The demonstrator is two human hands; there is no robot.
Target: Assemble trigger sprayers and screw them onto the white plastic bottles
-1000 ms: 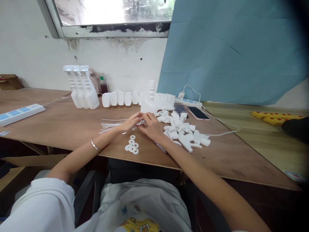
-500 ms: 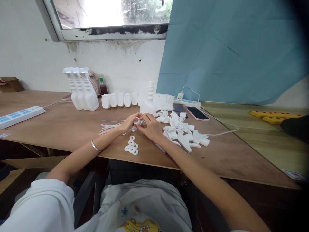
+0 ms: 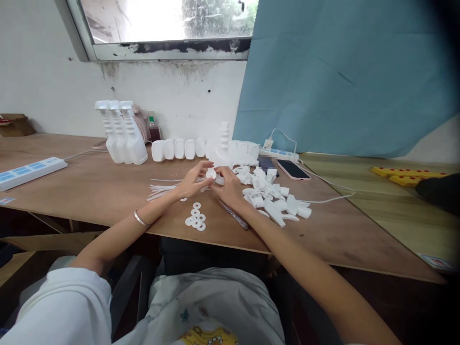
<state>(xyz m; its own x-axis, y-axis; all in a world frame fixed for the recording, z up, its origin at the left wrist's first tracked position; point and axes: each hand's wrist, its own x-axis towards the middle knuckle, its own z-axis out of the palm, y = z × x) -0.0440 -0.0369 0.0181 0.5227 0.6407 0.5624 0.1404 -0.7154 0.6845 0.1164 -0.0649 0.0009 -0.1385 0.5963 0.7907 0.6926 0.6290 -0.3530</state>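
Note:
My left hand and my right hand meet just above the wooden table, both pinching one small white plastic part between the fingertips. Several white flat washers lie on the table just below the hands. Thin white tubes lie in a bundle to the left of my left hand. A heap of white trigger-sprayer parts sits right of my right hand. A thin pen-like rod lies under my right wrist.
Three white spray bottles stand at the back left, with a row of white caps beside them. A power strip lies far left, a phone and another power strip at the back right. Yellow pieces lie far right.
Both hands have lifted slightly off the table with the small white part held between them. The rod under my right wrist shows more now.

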